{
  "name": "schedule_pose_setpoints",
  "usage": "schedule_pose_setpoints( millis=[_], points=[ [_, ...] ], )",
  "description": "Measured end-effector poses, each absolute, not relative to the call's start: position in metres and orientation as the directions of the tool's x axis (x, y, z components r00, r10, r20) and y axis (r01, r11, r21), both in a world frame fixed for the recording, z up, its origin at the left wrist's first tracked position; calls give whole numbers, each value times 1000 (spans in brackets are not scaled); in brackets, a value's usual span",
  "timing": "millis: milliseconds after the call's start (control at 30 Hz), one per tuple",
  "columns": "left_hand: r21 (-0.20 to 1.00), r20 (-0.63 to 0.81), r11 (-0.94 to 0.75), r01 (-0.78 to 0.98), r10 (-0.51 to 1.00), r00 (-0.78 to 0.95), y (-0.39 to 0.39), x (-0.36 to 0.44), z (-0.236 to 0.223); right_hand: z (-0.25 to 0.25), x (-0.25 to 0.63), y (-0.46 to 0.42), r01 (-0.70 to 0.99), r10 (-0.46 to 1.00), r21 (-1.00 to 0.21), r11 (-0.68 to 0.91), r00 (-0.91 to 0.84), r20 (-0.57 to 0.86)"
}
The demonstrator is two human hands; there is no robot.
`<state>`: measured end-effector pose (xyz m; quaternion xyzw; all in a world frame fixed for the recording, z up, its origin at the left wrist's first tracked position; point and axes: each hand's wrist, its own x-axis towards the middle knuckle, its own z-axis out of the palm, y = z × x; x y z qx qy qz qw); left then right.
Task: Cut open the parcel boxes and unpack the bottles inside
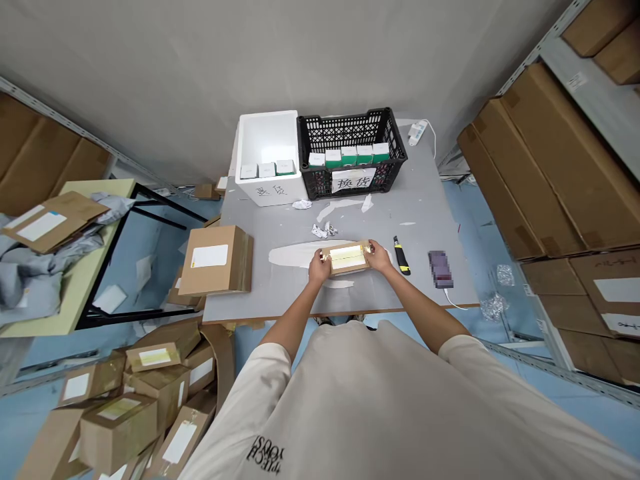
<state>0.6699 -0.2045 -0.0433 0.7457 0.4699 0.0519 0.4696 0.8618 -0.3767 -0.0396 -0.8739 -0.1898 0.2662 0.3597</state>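
Note:
Near the front of the grey table (280,230) is a small cardboard box (345,269) with a white label and shiny clear tape on top. My left hand (319,267) grips its left end and my right hand (379,257) its right end, the fingers of both closed on it. What is inside the box is hidden. To the right of my right hand lies a black and yellow utility knife (401,257). Crumpled scraps of white paper (325,231) sit just beyond the box.
A white foam bin (273,192) and a black plastic crate (353,180), both holding small boxes, stand at the back. A larger carton (210,267) is on the left, a phone (440,269) with a cable on the right. Several cartons (150,380) are piled at lower left.

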Motion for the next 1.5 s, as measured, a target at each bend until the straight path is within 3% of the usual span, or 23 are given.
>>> schedule_pose_setpoints(
  millis=[100,267,400,533,667,800,900,1033,1167,1367,1500],
  points=[
    [765,-384,-61,641,756,530,-205,674,-29,-32,859,-372,69,465,-755,-652,822,-327],
    [816,-295,-84,571,790,538,-200,677,-14,-22,860,-370,32,417,-803,-595,867,-275],
    [756,-303,-135,641,795,525,-203,667,-27,-27,851,-376,42,390,-719,-694,861,-326],
    [667,-408,-116,736,770,491,-208,650,-49,-40,837,-390,41,375,-599,-800,814,-444],
    [667,-450,-72,741,754,478,-206,643,-59,-47,835,-397,40,368,-563,-826,794,-484],
    [709,-407,-84,700,762,504,-201,651,-58,-44,842,-392,93,394,-580,-809,818,-419],
    [759,-412,-44,649,740,532,-198,658,-57,-38,844,-384,106,470,-673,-732,793,-387],
    [811,-460,55,582,675,578,-194,666,-51,-30,845,-374,-2,530,-785,-619,736,-421],
    [841,-435,105,531,713,549,-189,679,-38,-24,853,-372,-117,419,-804,-583,805,-421],
    [809,-328,-29,587,807,492,-191,694,-26,-29,864,-378,-109,290,-779,-617,889,-354],
    [763,-360,-34,646,807,468,-198,688,-33,-43,862,-386,-94,285,-739,-667,884,-370]
  ],
)
